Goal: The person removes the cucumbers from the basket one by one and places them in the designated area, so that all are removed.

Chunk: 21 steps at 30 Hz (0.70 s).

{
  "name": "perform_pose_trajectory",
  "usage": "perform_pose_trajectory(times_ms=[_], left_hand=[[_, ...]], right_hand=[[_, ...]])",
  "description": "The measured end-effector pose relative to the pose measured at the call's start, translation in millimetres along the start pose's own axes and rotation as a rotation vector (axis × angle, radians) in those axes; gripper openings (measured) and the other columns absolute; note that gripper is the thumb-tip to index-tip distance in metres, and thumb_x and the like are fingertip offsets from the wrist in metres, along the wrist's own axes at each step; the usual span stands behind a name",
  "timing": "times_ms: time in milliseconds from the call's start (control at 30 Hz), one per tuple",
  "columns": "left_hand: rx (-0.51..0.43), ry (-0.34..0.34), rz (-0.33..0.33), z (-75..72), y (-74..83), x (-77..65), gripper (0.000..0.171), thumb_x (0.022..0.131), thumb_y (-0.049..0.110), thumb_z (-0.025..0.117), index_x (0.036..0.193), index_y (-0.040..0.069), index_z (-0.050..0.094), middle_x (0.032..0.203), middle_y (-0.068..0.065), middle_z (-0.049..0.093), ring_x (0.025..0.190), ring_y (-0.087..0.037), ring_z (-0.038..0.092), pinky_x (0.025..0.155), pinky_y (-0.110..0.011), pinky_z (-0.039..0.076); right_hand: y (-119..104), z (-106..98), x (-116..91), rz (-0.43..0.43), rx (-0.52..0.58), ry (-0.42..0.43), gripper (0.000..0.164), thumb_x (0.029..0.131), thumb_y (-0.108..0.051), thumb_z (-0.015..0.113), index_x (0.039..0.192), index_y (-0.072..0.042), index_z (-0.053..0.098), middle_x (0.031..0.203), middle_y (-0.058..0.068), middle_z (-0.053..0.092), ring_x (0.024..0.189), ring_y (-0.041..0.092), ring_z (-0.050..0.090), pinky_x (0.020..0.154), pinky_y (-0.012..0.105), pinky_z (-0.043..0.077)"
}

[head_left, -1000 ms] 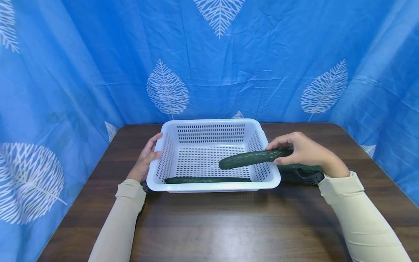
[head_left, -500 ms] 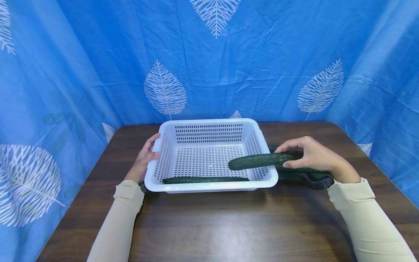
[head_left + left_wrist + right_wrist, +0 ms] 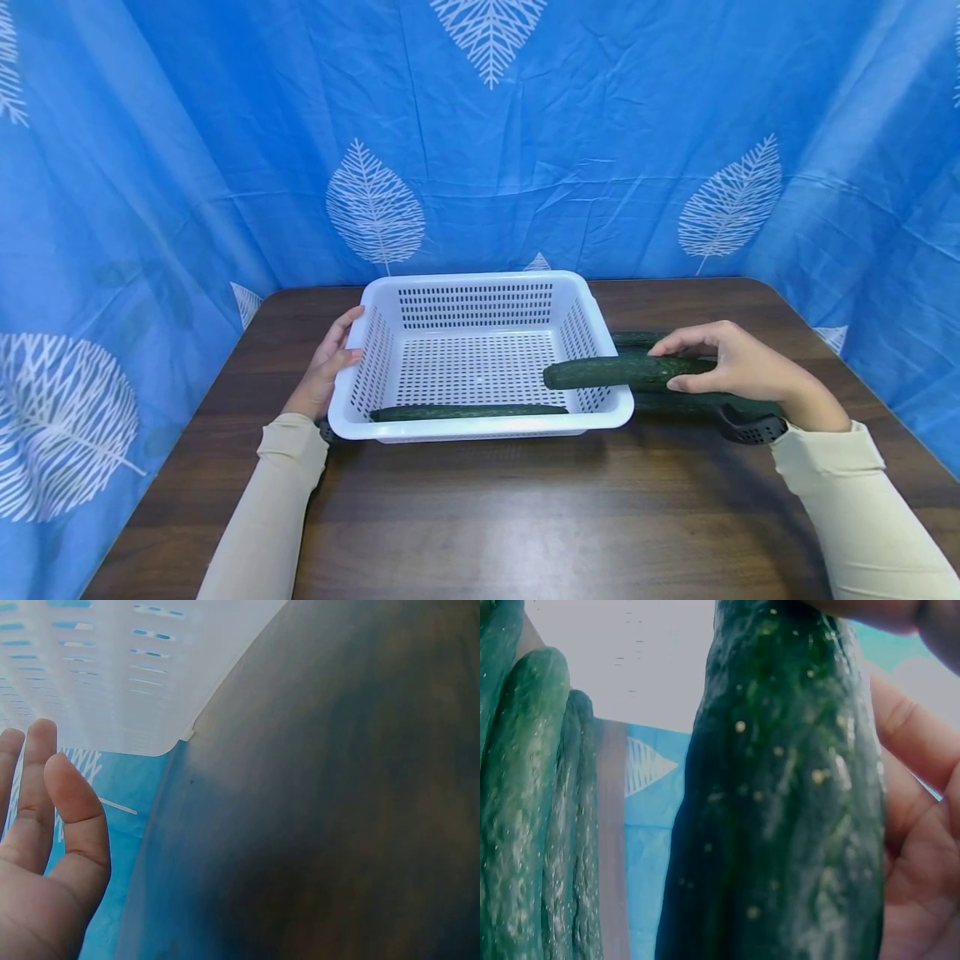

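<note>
My right hand (image 3: 738, 360) pinches a dark green cucumber (image 3: 600, 372) between thumb and fingers. Its left end hangs over the right side of a white plastic basket (image 3: 480, 429). Seen from the right wrist, the held cucumber (image 3: 780, 795) fills the middle, with part of my palm behind it. Another cucumber (image 3: 468, 412) lies inside the basket along the near wall. My left hand (image 3: 327, 367) touches the basket's left rim with relaxed fingers; the left wrist view has these fingers (image 3: 75, 817) beside the perforated wall.
More cucumbers (image 3: 693, 403) lie on the brown wooden table (image 3: 480, 517) right of the basket, partly hidden under my right hand. In the right wrist view several cucumbers (image 3: 525, 795) lie side by side. A blue curtain (image 3: 480, 167) with white leaf prints hangs behind.
My right hand has moved to the right with the cucumber, drawing it from over the basket's inside toward the right rim. The left hand stays at the left rim.
</note>
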<state>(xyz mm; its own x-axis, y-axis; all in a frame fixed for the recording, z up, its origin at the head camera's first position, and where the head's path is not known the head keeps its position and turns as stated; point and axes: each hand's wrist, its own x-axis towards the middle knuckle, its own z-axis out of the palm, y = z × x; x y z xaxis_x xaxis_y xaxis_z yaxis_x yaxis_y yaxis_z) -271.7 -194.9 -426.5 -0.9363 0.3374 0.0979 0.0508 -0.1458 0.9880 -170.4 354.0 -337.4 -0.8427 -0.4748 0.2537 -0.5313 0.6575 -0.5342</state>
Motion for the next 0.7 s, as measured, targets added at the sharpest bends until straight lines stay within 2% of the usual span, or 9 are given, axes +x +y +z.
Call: perform_pose_trajectory(times_ms=[267, 433, 700], left_hand=[[0.002, 0.001, -0.002, 0.4, -0.1, 0.5, 0.064, 0.104, 0.018, 0.052, 0.162, 0.034, 0.03, 0.153, 0.0, 0.045, 0.127, -0.019, 0.056, 0.101, -0.034, 0.058], [0.005, 0.003, 0.001, 0.8, 0.6, 0.8, 0.064, 0.104, 0.018, 0.052, 0.161, 0.035, 0.031, 0.154, 0.0, 0.044, 0.129, -0.02, 0.054, 0.101, -0.034, 0.057], [0.0, 0.002, 0.001, 0.0, -0.3, 0.0, 0.064, 0.104, 0.018, 0.051, 0.162, 0.034, 0.03, 0.153, 0.001, 0.044, 0.129, -0.022, 0.055, 0.101, -0.034, 0.058]], right_hand=[[8.1, -5.0, -14.8, 0.005, 0.002, 0.018, 0.043, 0.077, 0.006, 0.09, 0.116, -0.009, 0.081, 0.117, -0.023, 0.073, 0.11, -0.008, 0.063, 0.088, 0.013, 0.05], [12.1, -8.2, -23.6, 0.003, 0.05, 0.016, 0.043, 0.077, 0.011, 0.088, 0.116, -0.006, 0.08, 0.118, -0.021, 0.074, 0.111, -0.009, 0.063, 0.088, 0.009, 0.049], [15.7, -13.0, -37.1, -0.008, 0.074, 0.019, 0.046, 0.078, 0.014, 0.086, 0.118, -0.009, 0.079, 0.118, -0.019, 0.075, 0.111, -0.009, 0.064, 0.091, 0.008, 0.049]])
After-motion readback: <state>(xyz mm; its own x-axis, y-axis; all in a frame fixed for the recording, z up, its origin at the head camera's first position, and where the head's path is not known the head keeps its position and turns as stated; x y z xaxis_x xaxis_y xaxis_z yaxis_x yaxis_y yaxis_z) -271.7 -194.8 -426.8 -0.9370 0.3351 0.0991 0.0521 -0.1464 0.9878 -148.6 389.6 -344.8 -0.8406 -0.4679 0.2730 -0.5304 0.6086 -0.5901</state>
